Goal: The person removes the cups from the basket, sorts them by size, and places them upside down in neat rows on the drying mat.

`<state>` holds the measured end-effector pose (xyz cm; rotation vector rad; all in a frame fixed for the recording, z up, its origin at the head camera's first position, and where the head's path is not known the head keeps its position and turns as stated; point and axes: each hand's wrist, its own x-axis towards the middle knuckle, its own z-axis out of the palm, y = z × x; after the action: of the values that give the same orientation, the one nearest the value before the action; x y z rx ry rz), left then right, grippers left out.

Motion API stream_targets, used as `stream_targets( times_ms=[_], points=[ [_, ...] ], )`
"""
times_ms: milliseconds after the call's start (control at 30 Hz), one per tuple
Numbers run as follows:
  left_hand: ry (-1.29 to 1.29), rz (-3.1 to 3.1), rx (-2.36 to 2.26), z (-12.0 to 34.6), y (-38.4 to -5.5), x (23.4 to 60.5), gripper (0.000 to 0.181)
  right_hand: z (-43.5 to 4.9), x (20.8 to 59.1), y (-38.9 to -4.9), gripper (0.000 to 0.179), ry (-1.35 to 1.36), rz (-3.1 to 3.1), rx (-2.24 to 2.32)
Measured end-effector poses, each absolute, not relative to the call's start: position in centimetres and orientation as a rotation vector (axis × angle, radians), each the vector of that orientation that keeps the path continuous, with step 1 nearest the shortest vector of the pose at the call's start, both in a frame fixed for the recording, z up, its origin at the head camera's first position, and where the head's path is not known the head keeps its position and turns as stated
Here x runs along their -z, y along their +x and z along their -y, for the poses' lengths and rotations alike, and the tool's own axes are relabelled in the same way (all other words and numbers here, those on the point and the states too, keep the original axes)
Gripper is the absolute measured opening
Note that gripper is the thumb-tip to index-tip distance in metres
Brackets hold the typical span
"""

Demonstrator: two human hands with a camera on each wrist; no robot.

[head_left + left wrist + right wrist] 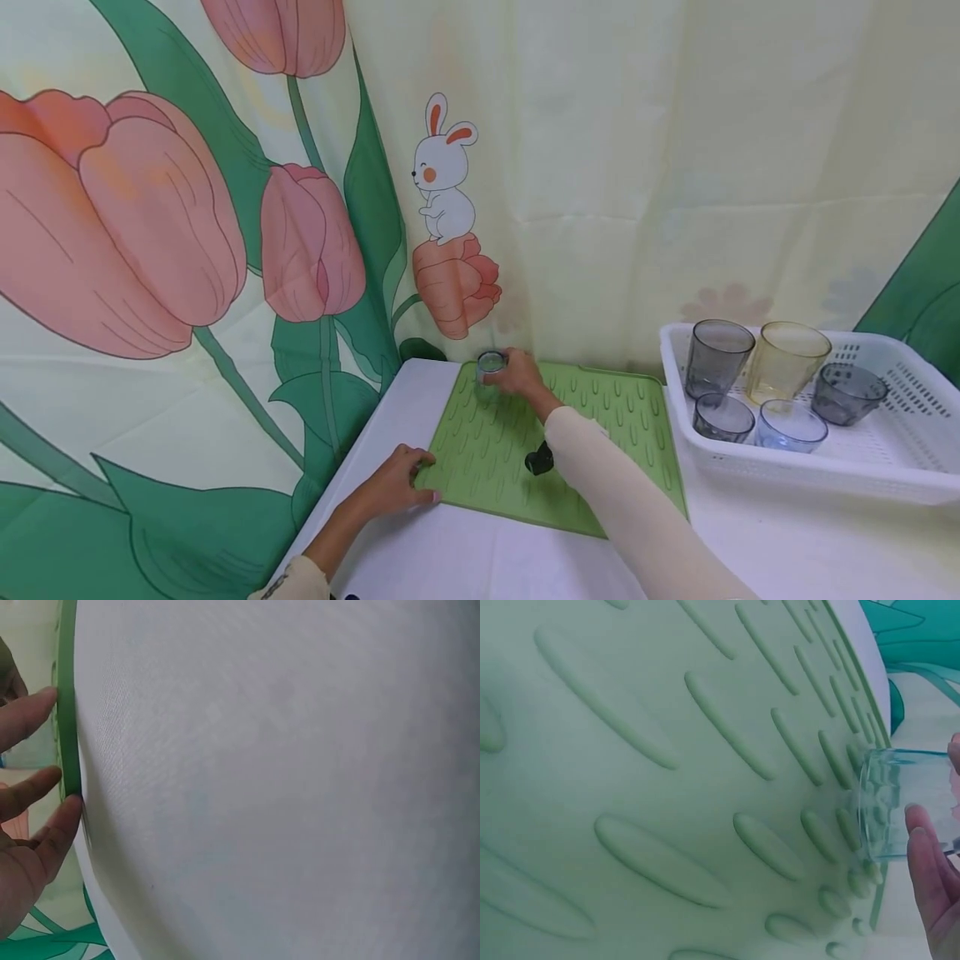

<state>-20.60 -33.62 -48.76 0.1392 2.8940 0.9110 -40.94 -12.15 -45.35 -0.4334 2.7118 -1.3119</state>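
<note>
Near the back left corner of the green drying mat (480,467), my right hand (519,373) grips a clear, bluish drinking glass (491,364). In the right wrist view the glass (889,802) has its end at the ridged mat surface, with fingers (924,862) along its side; whether it bears fully on the mat is hard to tell. My left hand (396,482) rests at the mat's front left corner. Its fingertips (46,776) touch the mat's edge (67,712) in the left wrist view.
To the right stands a white plastic basket (817,471) with several glasses, among them a tall grey one (718,358), a yellow one (787,362) and a low blue one (791,427). A printed curtain (585,183) hangs behind the white-covered table (465,550).
</note>
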Motion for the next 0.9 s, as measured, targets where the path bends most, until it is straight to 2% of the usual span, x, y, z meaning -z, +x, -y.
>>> stream_targets(
  times_ms=[900],
  points=[
    [0.196, -2.904, -0.942, 34.0, -20.8, 49.3, 0.058, 10.2, 45.1, -39.6, 0.074, -0.456, -2.519, 1.536]
  ],
)
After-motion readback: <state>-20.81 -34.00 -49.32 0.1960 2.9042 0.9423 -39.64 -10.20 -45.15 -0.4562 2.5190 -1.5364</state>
